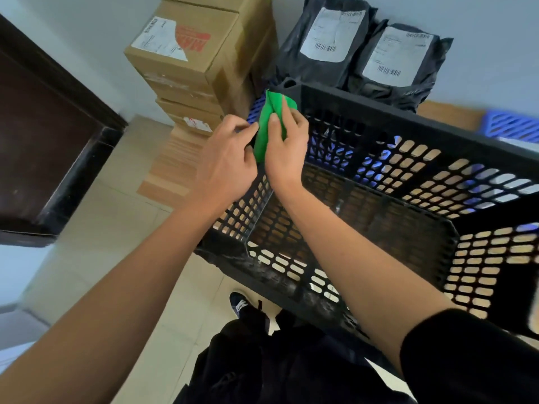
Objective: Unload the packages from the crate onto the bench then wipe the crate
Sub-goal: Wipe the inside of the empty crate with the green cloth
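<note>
We are at the wiping step now, we think. The black crate (379,185) looks bare inside; we can see right through the holes in its floor. The packages are out: two black bags (361,51) lean on the wall just past the far side of the crate, and a stack of brown boxes (198,59) stands at the far left on the wooden worktop (172,164).

Our left hand (224,164) pinches the near edge of a green cloth (269,123). Our right hand (287,153) grips the same cloth, with fingers curled round it. Both hands hold it over the far left corner of the crate.

Next we likely need to fold the cloth flat, then rub it along the rim and walls. The near rim looks dusty and grey.

A blue basket (513,126) sits at the far right; we cannot tell what is in it.
</note>
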The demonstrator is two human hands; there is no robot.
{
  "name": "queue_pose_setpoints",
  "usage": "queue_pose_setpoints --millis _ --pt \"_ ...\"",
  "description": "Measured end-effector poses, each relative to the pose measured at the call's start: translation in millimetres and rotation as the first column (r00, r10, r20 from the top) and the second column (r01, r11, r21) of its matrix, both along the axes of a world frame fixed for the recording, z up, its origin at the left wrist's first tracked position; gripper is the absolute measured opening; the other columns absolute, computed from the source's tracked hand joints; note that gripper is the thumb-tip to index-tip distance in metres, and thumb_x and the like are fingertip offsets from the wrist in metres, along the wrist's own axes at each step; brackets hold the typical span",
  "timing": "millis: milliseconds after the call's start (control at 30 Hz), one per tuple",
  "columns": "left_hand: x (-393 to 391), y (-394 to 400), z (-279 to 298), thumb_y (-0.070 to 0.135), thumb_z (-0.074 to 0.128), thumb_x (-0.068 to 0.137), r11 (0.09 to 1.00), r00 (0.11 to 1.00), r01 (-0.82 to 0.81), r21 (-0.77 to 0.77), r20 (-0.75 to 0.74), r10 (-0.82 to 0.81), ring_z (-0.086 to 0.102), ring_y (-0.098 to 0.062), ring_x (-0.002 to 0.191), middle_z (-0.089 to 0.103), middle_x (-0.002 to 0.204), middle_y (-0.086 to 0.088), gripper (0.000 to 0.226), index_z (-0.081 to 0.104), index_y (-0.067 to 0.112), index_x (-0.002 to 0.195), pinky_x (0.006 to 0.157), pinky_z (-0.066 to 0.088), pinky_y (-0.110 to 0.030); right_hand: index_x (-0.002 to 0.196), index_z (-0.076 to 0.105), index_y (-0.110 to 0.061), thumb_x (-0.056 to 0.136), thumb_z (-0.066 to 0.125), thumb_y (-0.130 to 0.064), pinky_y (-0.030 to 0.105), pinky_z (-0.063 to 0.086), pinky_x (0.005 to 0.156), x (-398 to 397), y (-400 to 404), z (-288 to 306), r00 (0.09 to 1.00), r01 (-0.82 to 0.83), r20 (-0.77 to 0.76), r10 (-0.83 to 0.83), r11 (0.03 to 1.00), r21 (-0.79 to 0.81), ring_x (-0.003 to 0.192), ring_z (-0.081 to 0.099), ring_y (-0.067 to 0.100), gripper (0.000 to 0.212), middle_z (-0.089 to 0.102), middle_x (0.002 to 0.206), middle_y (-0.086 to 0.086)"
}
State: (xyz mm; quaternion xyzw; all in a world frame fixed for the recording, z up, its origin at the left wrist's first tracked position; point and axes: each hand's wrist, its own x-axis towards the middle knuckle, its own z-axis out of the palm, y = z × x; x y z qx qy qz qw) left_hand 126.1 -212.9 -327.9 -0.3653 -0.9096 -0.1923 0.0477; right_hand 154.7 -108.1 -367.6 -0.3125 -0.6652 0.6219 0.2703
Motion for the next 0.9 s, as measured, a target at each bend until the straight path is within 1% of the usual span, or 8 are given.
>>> queue_pose_setpoints --millis 133,267,433,533,600,733,800,900 --pt "0 1 -3 0.004 0.057 0.088 0.999 0.999 -0.033 0.006 -0.026 0.033 0.059 -0.025 0.108 0.058 0.12 -0.012 0.044 0.065 0.005 0.131 0.089 0.053 -0.046 0.124 0.066 0.0 0.102 0.051 -0.012 0.049 0.043 0.103 -9 -4 -18 0.998 0.066 -0.009 -0.065 0.992 0.106 0.12 0.052 0.031 0.03 0.054 0.126 0.017" --pt "2 3 -2 0.003 0.058 0.088 1.0 0.999 -0.022 0.012 -0.031 0.022 0.059 -0.022 0.106 0.056 0.121 -0.01 0.043 0.064 0.007 0.13 0.085 0.054 -0.043 0.111 0.069 0.003 0.1 0.05 -0.005 0.036 0.04 0.104 -10 -1 -50 0.991 0.078 0.095 -0.094 0.983 0.167 0.12 0.05 0.031 0.024 0.055 0.125 0.019" --pt "4 3 0 0.001 0.057 0.088 0.999 1.0 -0.023 0.023 -0.02 0.024 0.06 -0.022 0.103 0.057 0.121 -0.011 0.042 0.065 0.006 0.129 0.08 0.053 -0.039 0.112 0.068 0.004 0.099 0.046 -0.007 0.023 0.035 0.105 -13 1 -90 0.978 0.006 0.202 -0.048 0.979 0.204 0.123 0.046 0.027 0.027 0.053 0.13 0.019" --pt "5 5 0 0.001 0.058 0.088 0.999 0.999 -0.031 0.03 -0.008 0.031 0.059 -0.018 0.101 0.057 0.122 -0.01 0.041 0.066 0.007 0.128 0.077 0.053 -0.04 0.12 0.065 0.011 0.098 0.046 0.004 0.029 0.038 0.109 -5 8 -122 0.914 -0.107 0.403 0.053 0.988 0.113 0.124 0.049 0.034 0.03 0.05 0.134 0.023" --pt "6 4 -1 0.001 0.058 0.088 0.999 0.999 -0.033 0.038 -0.015 0.034 0.058 -0.015 0.1 0.057 0.121 -0.009 0.041 0.066 0.007 0.128 0.075 0.053 -0.038 0.122 0.064 0.011 0.096 0.045 0.007 0.027 0.036 0.11 -2 9 -137 0.853 -0.168 0.507 0.126 0.985 0.038 0.124 0.05 0.037 0.033 0.05 0.135 0.024" --pt "6 3 -1 0.001 0.059 0.089 0.999 1.0 -0.011 0.03 -0.022 0.012 0.059 -0.016 0.1 0.057 0.122 -0.01 0.041 0.065 0.006 0.129 0.073 0.053 -0.033 0.126 0.064 0.006 0.093 0.047 0.007 0.014 0.03 0.106 -6 14 -136 0.828 -0.092 0.542 0.146 0.988 -0.124 0.126 0.052 0.035 0.037 0.051 0.136 0.023" --pt "6 2 -1 0.001 0.059 0.089 0.999 0.999 -0.024 0.022 -0.024 0.025 0.059 -0.015 0.1 0.056 0.122 -0.009 0.041 0.064 0.007 0.13 0.073 0.05 -0.028 0.133 0.061 0.0 0.093 0.046 0.005 0.025 0.038 0.112 -9 16 -127 0.849 0.014 0.511 0.133 0.962 -0.273 0.125 0.055 0.032 0.043 0.055 0.136 0.02" --pt "7 2 -1 -0.001 0.059 0.088 0.999 0.999 -0.029 0.023 -0.028 0.029 0.057 -0.015 0.099 0.058 0.121 -0.009 0.042 0.066 0.006 0.129 0.075 0.046 -0.026 0.129 0.063 0.0 0.094 0.045 0.001 0.046 0.051 0.103 -12 15 -107 0.914 0.113 0.4 0.065 0.906 -0.407 0.117 0.063 0.036 0.04 0.063 0.126 0.021"
